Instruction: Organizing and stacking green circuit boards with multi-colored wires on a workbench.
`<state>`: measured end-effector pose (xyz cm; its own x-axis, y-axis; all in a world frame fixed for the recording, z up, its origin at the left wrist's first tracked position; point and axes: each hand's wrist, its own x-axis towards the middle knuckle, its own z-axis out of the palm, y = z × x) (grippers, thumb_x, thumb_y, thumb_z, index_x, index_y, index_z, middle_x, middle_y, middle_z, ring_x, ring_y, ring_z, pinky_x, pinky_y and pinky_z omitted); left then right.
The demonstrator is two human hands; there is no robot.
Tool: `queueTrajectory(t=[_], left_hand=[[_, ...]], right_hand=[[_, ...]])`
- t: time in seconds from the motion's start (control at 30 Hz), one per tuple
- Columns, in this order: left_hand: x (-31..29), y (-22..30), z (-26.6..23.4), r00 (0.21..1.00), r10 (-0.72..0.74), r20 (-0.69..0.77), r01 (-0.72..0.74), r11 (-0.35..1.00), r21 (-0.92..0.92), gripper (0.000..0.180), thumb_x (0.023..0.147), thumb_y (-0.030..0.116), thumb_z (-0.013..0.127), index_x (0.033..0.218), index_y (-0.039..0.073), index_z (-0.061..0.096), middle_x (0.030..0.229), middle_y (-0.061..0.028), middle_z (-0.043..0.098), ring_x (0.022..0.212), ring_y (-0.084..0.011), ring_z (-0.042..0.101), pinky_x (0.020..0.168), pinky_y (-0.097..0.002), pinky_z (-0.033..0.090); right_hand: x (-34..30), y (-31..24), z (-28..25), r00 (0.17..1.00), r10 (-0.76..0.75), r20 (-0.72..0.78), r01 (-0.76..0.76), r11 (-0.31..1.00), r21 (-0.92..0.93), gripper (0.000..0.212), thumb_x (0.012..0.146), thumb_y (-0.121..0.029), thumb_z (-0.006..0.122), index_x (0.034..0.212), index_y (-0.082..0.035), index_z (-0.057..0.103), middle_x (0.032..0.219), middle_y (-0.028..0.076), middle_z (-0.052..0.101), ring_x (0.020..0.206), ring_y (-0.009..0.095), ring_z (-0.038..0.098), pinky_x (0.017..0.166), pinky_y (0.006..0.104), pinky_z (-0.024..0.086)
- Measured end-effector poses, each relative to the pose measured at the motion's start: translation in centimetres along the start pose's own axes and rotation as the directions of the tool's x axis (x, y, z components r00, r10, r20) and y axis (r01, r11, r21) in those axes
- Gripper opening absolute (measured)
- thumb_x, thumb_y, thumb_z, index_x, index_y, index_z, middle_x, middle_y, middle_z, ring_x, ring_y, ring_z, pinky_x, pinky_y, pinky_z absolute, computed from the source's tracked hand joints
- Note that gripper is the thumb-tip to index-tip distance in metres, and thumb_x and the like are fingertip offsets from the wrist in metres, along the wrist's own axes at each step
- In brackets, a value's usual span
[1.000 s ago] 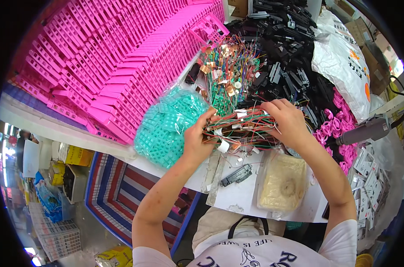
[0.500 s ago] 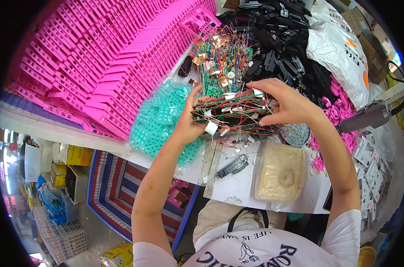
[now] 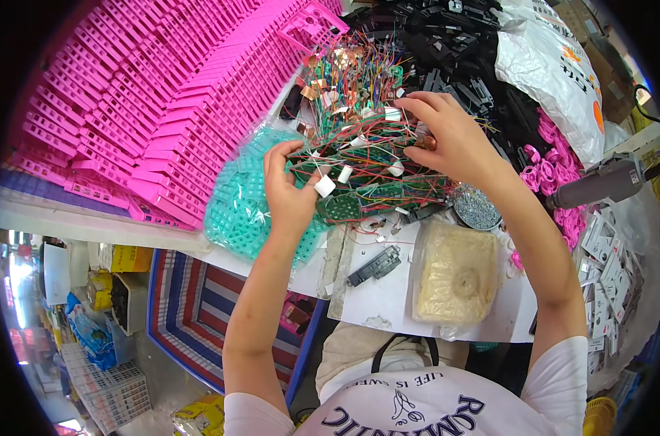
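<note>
Wire bundle [image 3: 370,156] now spread wider, left hand [image 3: 288,200] and right hand [image 3: 457,142] alongside, fingers [image 3: 421,107] parted, contact unclear

It's frames [image 3: 148,109] at ten o'clock off the wire bundle [image 3: 371,158], bagged parts [image 3: 246,192] at eight, casings [image 3: 435,43] one, block [image 3: 453,272] five!
</note>
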<state>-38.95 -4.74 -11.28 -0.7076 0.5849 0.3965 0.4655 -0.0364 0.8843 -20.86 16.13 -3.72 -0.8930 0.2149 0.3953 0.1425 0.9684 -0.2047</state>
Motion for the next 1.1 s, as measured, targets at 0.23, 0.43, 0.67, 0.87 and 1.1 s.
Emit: queueTrajectory(t=[0.23,0.43,0.67,0.87,1.1], left_hand=[[-0.4,0.0,0.3,0.99,0.102,-0.099,-0.064,0.943,0.326,0.046,0.073,0.012,0.084,0.11,0.004,0.058,0.105,-0.0094,0.057,0.098,-0.0253,0.058,0.077,-0.0359,0.049],[-0.9,-0.2,1.7,0.978,0.029,-0.208,0.018,0.975,0.221,0.046,0.074,0.008,0.084,0.109,0.003,0.054,0.105,-0.0115,0.055,0.096,-0.0263,0.057,0.081,-0.0381,0.049],[-2.0,0.7,-0.8,0.996,0.09,0.023,-0.093,0.979,0.184,0.048,0.07,-0.002,0.078,0.11,0.002,0.053,0.106,-0.0126,0.055,0.101,-0.0286,0.057,0.087,-0.0386,0.049],[1.5,2.3,-6.5,0.904,-0.068,0.423,0.105,0.992,-0.065,0.036,0.077,-0.003,0.058,0.113,-0.001,0.06,0.111,-0.0125,0.063,0.113,-0.0253,0.062,0.094,-0.0387,0.051],[10.2,-0.6,-1.1,0.347,-0.264,0.9,0.131,0.964,0.232,0.05,0.098,0.035,0.061,0.134,0.001,0.057,0.124,-0.01,0.064,0.11,-0.0179,0.059,0.097,-0.0326,0.047]], right_hand=[[-0.1,-1.3,1.6,0.996,-0.026,-0.09,0.014,0.991,-0.131,0.06,0.065,-0.031,0.085,0.114,-0.007,0.059,0.102,0.009,0.062,0.103,0.032,0.056,0.084,0.0422,0.051],[-0.3,-2.3,2.5,0.99,0.05,-0.129,-0.074,0.98,-0.187,0.055,0.065,-0.032,0.086,0.107,-0.01,0.058,0.093,0.007,0.061,0.094,0.029,0.057,0.072,0.0404,0.05],[-2.2,-2.6,1.4,0.986,-0.047,-0.158,0.027,0.992,-0.127,0.059,0.065,-0.027,0.084,0.116,-0.011,0.058,0.109,0.007,0.059,0.109,0.031,0.052,0.09,0.0455,0.045],[-4.1,-2.4,-0.1,0.995,-0.05,-0.088,0.046,0.998,-0.044,0.058,0.067,-0.024,0.082,0.119,-0.011,0.059,0.119,0.009,0.059,0.116,0.033,0.051,0.099,0.0467,0.042],[-0.8,-2.7,-3.5,0.997,-0.074,0.026,0.073,0.997,0.028,0.04,0.078,-0.043,0.074,0.097,-0.008,0.068,0.095,0.009,0.067,0.093,0.028,0.062,0.08,0.0381,0.046]])
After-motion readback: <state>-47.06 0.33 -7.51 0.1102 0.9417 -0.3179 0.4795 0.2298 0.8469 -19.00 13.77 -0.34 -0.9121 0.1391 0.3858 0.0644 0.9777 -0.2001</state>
